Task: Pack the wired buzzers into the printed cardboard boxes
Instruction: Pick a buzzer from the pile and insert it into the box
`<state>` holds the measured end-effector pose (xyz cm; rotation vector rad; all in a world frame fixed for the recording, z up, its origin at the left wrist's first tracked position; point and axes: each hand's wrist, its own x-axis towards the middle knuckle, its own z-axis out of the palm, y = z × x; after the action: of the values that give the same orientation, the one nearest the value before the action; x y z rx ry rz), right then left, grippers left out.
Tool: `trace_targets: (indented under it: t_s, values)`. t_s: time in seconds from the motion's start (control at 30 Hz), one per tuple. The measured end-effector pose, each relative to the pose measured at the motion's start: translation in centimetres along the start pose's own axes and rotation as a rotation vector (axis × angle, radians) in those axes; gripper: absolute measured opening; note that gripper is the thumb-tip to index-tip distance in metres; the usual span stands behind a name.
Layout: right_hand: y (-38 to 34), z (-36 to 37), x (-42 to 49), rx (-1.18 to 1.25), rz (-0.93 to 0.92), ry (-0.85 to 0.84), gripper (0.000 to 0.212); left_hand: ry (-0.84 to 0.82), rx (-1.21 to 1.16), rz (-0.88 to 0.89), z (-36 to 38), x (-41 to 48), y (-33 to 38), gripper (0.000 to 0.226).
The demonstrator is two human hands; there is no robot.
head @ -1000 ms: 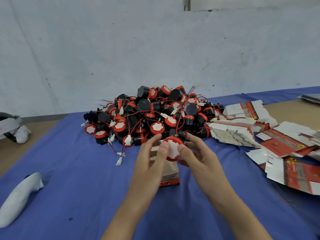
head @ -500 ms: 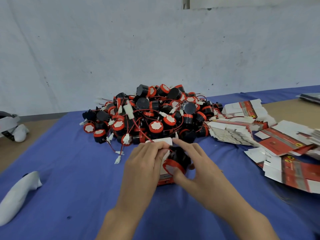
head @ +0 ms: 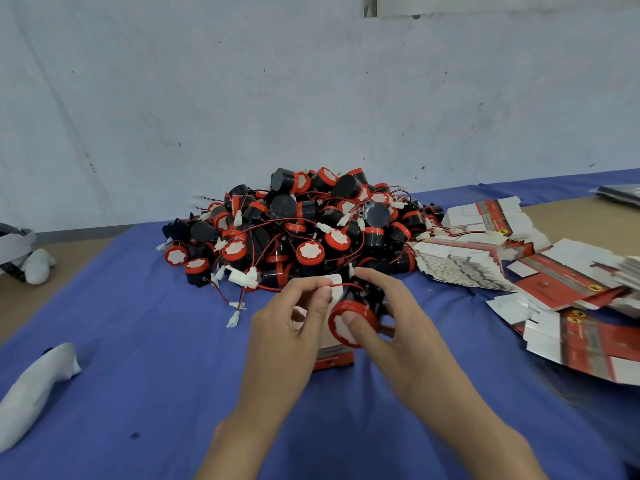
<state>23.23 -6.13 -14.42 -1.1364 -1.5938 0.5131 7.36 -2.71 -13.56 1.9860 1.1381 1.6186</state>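
Red-rimmed buzzer (head: 353,323) gripped by our right hand (head: 398,327), wire (head: 270,289) pinched by our left hand (head: 294,327), centre frame; next we should tuck both into the box (head: 334,358).

No words or numbers can be read. The small box (head: 333,359) standing on the surface (head: 156,358) carries a line of pale print on its red lower band, too blurred to make out. The flat boxes (head: 568,282) at the right bear round yellow signs (head: 575,313) with a black mark, too small to tell.
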Motion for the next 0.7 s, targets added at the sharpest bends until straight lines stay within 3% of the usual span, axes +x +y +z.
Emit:
trace_targets:
  t_s: [0.17, 0.5, 0.6, 0.7]
  values:
    - [-0.8, 0.2, -0.1, 0.114, -0.020, 0.057, 0.038, -0.045, -0.075, -0.041, 0.7, -0.4, -0.1, 0.016]
    - [-2.1, 0.9, 0.3, 0.472, 0.066, 0.441, 0.033, -0.193, -0.140, -0.045, 3.2, -2.9, 1.5, 0.044]
    - [-2.2, 2.2, 0.3, 0.598, 0.130, 0.472, 0.025, -0.174, -0.178, -0.087, 3.8, -3.0, 1.7, 0.052]
    - [-2.0, 2.9, 0.4, 0.656, 0.205, 0.422, 0.022, -0.081, -0.305, -0.182, 4.0, -2.4, 2.0, 0.038]
